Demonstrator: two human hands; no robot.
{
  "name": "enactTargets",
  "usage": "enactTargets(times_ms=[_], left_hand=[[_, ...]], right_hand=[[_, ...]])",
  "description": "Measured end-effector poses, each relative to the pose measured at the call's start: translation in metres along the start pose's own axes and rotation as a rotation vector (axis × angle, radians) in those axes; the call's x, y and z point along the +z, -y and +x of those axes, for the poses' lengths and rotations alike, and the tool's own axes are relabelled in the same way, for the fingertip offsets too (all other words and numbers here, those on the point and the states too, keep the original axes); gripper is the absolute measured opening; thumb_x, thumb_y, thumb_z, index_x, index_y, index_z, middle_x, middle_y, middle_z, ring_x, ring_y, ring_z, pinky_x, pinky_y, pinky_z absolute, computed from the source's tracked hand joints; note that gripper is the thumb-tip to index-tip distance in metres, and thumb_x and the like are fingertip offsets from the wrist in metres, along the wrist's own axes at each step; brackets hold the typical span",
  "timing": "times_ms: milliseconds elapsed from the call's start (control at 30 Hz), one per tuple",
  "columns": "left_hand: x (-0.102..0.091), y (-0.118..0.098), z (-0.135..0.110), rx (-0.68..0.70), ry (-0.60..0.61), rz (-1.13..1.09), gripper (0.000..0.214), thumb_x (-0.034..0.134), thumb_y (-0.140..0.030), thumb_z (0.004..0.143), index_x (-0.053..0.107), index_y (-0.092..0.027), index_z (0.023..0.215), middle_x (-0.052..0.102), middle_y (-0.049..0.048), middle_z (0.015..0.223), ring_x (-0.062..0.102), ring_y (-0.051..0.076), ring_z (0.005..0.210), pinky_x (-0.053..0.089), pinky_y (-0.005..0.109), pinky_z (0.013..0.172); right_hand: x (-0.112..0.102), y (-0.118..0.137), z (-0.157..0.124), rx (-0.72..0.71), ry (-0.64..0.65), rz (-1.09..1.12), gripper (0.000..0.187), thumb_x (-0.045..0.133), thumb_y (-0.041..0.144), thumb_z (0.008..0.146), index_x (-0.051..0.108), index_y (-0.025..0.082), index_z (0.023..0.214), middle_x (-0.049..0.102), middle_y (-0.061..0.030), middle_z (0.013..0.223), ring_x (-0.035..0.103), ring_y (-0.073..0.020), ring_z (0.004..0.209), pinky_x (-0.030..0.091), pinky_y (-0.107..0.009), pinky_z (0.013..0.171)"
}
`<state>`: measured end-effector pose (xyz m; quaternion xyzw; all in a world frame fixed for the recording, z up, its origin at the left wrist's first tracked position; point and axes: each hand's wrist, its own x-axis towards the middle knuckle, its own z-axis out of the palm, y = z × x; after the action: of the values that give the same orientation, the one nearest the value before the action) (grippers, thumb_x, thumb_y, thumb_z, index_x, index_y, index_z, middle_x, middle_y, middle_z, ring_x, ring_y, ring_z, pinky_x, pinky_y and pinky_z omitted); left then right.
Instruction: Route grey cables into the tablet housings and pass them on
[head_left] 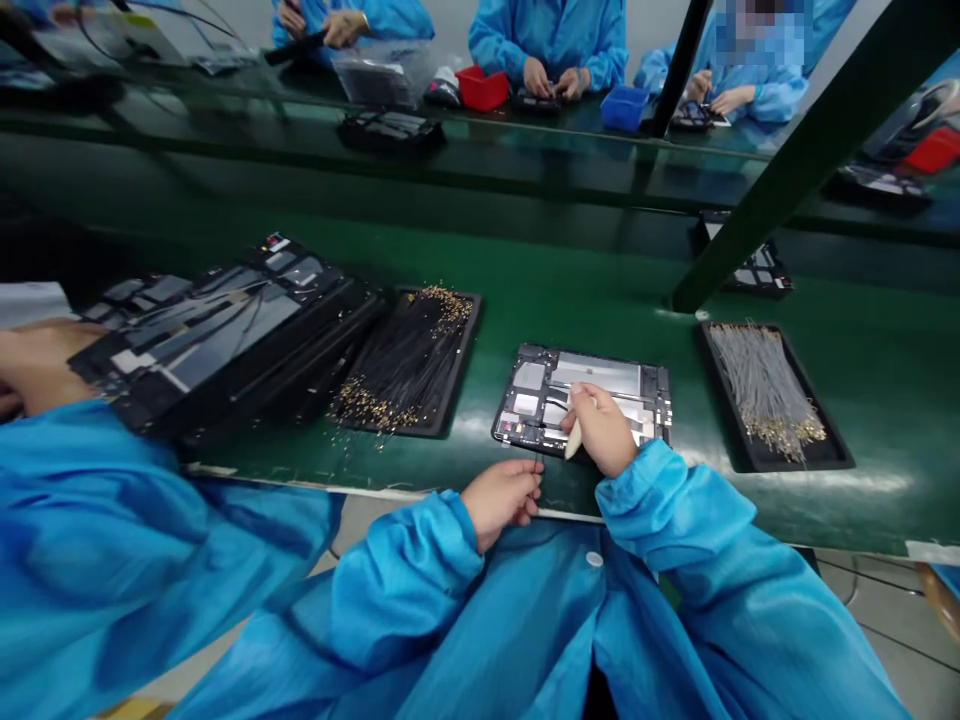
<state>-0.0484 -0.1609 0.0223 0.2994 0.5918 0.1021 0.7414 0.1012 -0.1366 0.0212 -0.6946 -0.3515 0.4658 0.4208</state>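
An opened tablet lies flat on the green bench in front of me, its silver battery and dark boards showing. My right hand is over its middle, closed round a cream-coloured spudger whose end points toward the tablet's near edge. Just off that near edge, my left hand is closed, thumb against fingers. A thin dark cable shows at its fingertips. Left of the tablet is a black tray of black antenna cables with gold ends; to the right, another holds grey cables.
A stack of opened tablets leans by the left tray, with a co-worker's hand at it. A dark green post slants up from the bench. Across it, several people in blue work near a red bin and a blue bin.
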Motion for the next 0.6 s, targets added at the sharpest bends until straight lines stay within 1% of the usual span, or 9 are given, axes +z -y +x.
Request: enactTargets(times_ms=[100, 267, 400, 600], left_hand=[[0.001, 0.001, -0.001, -0.016, 0.016, -0.012, 0.025, 0.048, -0.015, 0.071, 0.050, -0.012, 0.095, 0.048, -0.0035, 0.058, 0.047, 0.006, 0.042, 0.033, 0.016, 0.038], [0.000, 0.000, 0.001, 0.016, -0.011, -0.078, 0.024, 0.050, -0.014, 0.072, 0.050, -0.012, 0.096, 0.048, -0.0030, 0.060, 0.048, 0.006, 0.044, 0.035, 0.016, 0.040], [-0.001, 0.006, -0.001, 0.006, -0.008, -0.075, 0.026, 0.048, -0.014, 0.073, 0.050, -0.010, 0.099, 0.049, -0.0020, 0.061, 0.048, 0.006, 0.045, 0.037, 0.017, 0.041], [-0.001, 0.016, -0.008, 0.110, -0.063, -0.175, 0.032, 0.052, -0.017, 0.073, 0.049, -0.010, 0.104, 0.051, -0.0003, 0.065, 0.050, 0.007, 0.049, 0.040, 0.018, 0.043]], right_hand=[[-0.001, 0.005, 0.003, 0.039, 0.074, -0.091, 0.045, 0.045, 0.057, 0.074, 0.056, 0.021, 0.099, 0.060, 0.0037, 0.054, 0.057, -0.0131, 0.053, 0.041, -0.023, 0.051], [-0.002, 0.011, 0.005, 0.043, 0.118, -0.196, 0.041, 0.043, 0.053, 0.076, 0.057, 0.021, 0.098, 0.060, 0.0036, 0.055, 0.058, -0.0134, 0.056, 0.041, -0.023, 0.054], [-0.004, 0.016, 0.004, 0.062, 0.141, -0.290, 0.038, 0.043, 0.050, 0.077, 0.058, 0.022, 0.098, 0.061, 0.0039, 0.057, 0.059, -0.0141, 0.059, 0.041, -0.024, 0.057], [-0.003, 0.018, 0.004, 0.060, 0.141, -0.322, 0.040, 0.041, 0.052, 0.077, 0.057, 0.023, 0.100, 0.062, 0.0036, 0.059, 0.060, -0.0151, 0.062, 0.041, -0.025, 0.058]])
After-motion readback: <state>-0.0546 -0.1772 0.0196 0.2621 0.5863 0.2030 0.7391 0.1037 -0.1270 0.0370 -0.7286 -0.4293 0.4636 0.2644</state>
